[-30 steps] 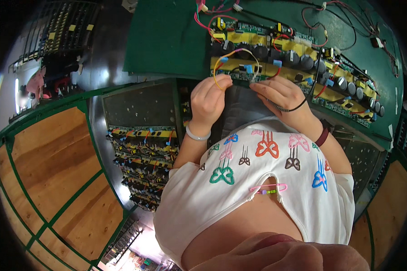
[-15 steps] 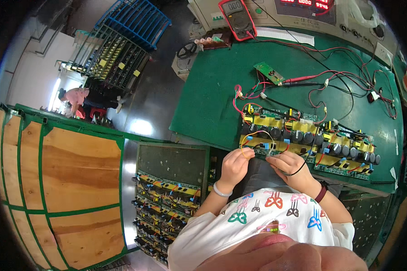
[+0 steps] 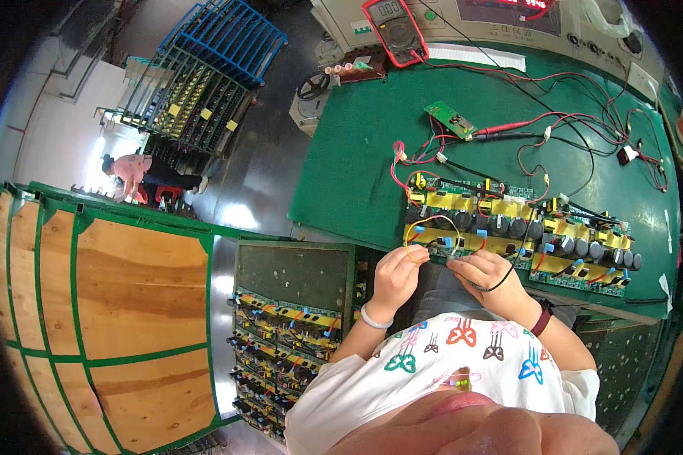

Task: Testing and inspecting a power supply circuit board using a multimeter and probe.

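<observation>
Near the table's front edge, my left hand point(image 3: 396, 277) is closed in a pinch on a thin yellow wire point(image 3: 407, 244). This wire arcs up over the nearest circuit board point(image 3: 467, 246) and comes down, paler, to the fingertips of my right hand point(image 3: 495, 287). Those fingers are pressed together on its end, which is mostly hidden. A black lead point(image 3: 517, 262) crosses the right hand's fingers. The board carries yellow-wrapped parts, round black capacitors and blue connectors. Beside it on the right lies a similar board point(image 3: 584, 254).
A small green board point(image 3: 449, 120) with red and black leads lies farther back. A red multimeter point(image 3: 396, 32) leans against a bench instrument point(image 3: 501, 19). Racked boards point(image 3: 284, 341) stand at lower left, beside wooden panels point(image 3: 140, 288). Another person point(image 3: 133, 168) bends over at far left.
Both hands keep nearly the same place and grip on the wire loop. The whole view has shifted slightly. The person at far left has changed posture a little.
</observation>
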Demonstrator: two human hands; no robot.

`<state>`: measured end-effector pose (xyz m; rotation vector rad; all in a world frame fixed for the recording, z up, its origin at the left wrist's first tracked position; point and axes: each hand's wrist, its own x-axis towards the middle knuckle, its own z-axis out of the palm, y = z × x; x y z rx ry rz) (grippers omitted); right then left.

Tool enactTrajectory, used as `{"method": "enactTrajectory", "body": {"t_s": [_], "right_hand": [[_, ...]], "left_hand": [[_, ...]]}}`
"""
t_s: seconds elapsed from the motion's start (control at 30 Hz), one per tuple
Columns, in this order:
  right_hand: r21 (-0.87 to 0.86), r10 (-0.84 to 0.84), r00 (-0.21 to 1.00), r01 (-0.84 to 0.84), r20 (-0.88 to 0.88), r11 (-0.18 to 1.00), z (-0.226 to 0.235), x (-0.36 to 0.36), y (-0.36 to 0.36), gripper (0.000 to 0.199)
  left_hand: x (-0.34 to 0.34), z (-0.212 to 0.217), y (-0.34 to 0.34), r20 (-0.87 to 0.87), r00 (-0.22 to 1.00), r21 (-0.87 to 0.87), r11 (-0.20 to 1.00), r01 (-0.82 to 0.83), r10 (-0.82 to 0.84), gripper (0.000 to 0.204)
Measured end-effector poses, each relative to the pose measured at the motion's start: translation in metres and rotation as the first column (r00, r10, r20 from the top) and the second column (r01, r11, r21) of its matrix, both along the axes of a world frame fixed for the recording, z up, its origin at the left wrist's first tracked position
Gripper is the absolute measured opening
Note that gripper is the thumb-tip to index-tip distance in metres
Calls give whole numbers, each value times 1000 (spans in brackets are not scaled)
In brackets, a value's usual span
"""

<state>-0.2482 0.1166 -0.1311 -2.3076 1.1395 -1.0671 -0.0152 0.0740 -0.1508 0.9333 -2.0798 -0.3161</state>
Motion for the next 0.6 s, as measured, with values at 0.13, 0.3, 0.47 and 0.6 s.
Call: {"method": "enactTrajectory", "body": {"t_s": [0.13,0.3,0.47,0.6], "right_hand": [[13,-10,1000,10,11,1000,0,-1,3,34],[40,-28,998,26,52,999,-2,-3,2,34],[126,0,972,-31,236,992,7,-12,3,29],[246,-75,893,-41,443,969,29,-33,9,13]], "left_hand": [[-2,1,2,-1,1000,-5,1000,9,-9,22],[-3,4,0,5,1000,13,1000,-18,18,17],[-3,8,-3,-47,997,86,995,-52,57,16],[-8,20,-4,-131,987,73,994,-82,91,14]]}}
